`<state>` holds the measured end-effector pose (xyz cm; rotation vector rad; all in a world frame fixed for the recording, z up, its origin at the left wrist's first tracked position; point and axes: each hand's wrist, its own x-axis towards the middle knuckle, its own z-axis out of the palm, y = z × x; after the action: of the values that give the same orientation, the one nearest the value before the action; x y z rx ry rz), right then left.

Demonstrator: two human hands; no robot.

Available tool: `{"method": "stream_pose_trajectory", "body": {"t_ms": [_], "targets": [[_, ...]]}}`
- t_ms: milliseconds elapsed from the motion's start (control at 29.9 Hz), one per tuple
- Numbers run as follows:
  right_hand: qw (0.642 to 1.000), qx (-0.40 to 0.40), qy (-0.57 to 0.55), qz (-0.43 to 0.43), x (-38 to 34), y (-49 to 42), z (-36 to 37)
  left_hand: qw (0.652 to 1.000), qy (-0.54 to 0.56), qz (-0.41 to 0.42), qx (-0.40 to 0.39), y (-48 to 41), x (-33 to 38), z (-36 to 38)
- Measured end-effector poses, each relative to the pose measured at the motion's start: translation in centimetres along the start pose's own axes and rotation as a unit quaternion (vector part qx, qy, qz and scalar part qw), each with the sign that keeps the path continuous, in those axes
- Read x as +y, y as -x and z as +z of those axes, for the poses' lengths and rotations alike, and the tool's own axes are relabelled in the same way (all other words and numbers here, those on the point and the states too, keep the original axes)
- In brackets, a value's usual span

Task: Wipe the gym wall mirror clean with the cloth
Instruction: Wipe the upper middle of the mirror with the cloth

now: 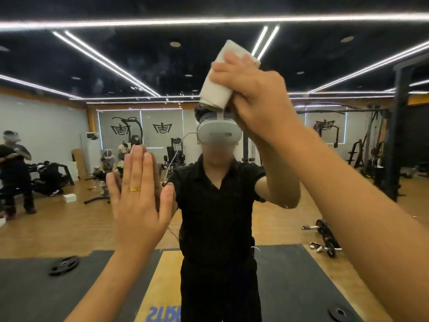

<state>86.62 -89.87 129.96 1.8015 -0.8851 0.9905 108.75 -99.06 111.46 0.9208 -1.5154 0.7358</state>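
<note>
While right hand (250,89) presses cloth (216,89), reversed lettering (162,313)

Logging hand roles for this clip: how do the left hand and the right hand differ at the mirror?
The left hand lies empty and flat on the mirror, fingers straight; the right hand presses a white cloth against it. The left hand sits lower; the right hand is raised above the reflected headset. Only the left hand shows a gold ring. Both reach to the glass.
</note>
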Motion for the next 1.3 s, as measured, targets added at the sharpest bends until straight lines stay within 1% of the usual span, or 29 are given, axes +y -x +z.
{"method": "stream_pose_trajectory", "body": {"t_ms": [100, 134, 234, 334, 401, 468, 568, 635, 702, 769, 802, 869, 936, 970, 1003, 1036, 1137, 1204, 1237, 1304], "targets": [[0.997, -0.071, -0.015, -0.01, -2.1, -2.1, 0.7, 1.0, 0.002, -0.003, 0.0, 0.0, 0.0, 0.1], [0.997, -0.07, -0.012, -0.014, -1.9, -1.5, 0.6, 1.0, 0.002, -0.001, 0.002, 0.0, 0.0, 0.1], [1.0, -0.022, 0.004, -0.018, 0.5, 2.5, 0.2, 1.0, -0.003, 0.006, 0.012, 0.0, -0.3, 0.3], [0.999, 0.013, 0.015, 0.039, 1.4, 6.5, -0.4, 1.0, -0.005, 0.01, 0.02, 0.0, -0.2, 0.4], [0.996, 0.046, 0.003, 0.078, 0.5, 6.4, 0.3, 0.999, -0.018, 0.012, 0.027, -0.1, 0.0, 0.4], [0.994, 0.07, -0.005, 0.084, -1.0, 4.5, 1.8, 0.999, -0.027, 0.013, 0.028, 0.0, 0.0, 0.4], [0.995, 0.082, 0.015, 0.05, -2.2, 2.5, 3.4, 0.999, -0.022, 0.012, 0.026, -0.1, 0.0, 0.3], [0.997, 0.06, 0.021, 0.034, -1.9, 3.0, 2.9, 0.999, -0.02, 0.014, 0.028, -0.2, 0.0, 0.3], [0.999, 0.03, 0.017, 0.041, -0.9, 4.8, 1.9, 1.0, -0.016, 0.013, 0.024, -0.2, -0.1, 0.3], [0.997, 0.019, 0.018, 0.069, 0.0, 7.0, 1.0, 1.0, -0.008, 0.009, 0.015, -0.1, -0.1, 0.4], [0.995, 0.027, 0.008, 0.093, 0.0, 7.5, 0.8, 1.0, -0.006, 0.009, 0.014, -0.1, -0.1, 0.4], [0.982, 0.094, -0.028, 0.161, -0.9, 6.7, 1.7, 1.0, -0.011, 0.006, 0.012, -0.1, 0.0, 0.3], [0.951, 0.172, -0.069, 0.248, -3.2, 4.1, 3.5, 1.0, -0.01, 0.006, 0.006, -0.1, 0.0, 0.3], [0.938, 0.198, -0.08, 0.273, -4.6, 2.4, 4.5, 1.0, -0.011, 0.007, 0.003, 0.0, -0.1, 0.3], [0.935, 0.208, -0.084, 0.275, -6.0, 0.9, 5.2, 1.0, -0.011, 0.008, 0.002, 0.0, -0.1, 0.3], [0.942, 0.2, -0.081, 0.256, -7.2, -0.5, 5.9, 1.0, -0.01, 0.009, 0.002, 0.0, -0.2, 0.3], [0.982, 0.112, -0.062, 0.139, -9.5, -2.4, 7.3, 1.0, 0.004, 0.006, 0.005, 0.1, -0.4, 0.4], [0.993, 0.075, -0.043, 0.082, -8.7, -1.8, 7.1, 1.0, 0.011, 0.004, 0.003, 0.0, -0.4, 0.3], [0.994, 0.066, -0.032, 0.075, -7.7, -1.0, 6.8, 1.0, 0.013, 0.005, 0.002, 0.0, -0.4, 0.3], [0.991, 0.071, -0.002, 0.112, -5.1, 1.3, 5.6, 1.0, 0.017, 0.007, -0.004, 0.1, -0.3, 0.2]]}}
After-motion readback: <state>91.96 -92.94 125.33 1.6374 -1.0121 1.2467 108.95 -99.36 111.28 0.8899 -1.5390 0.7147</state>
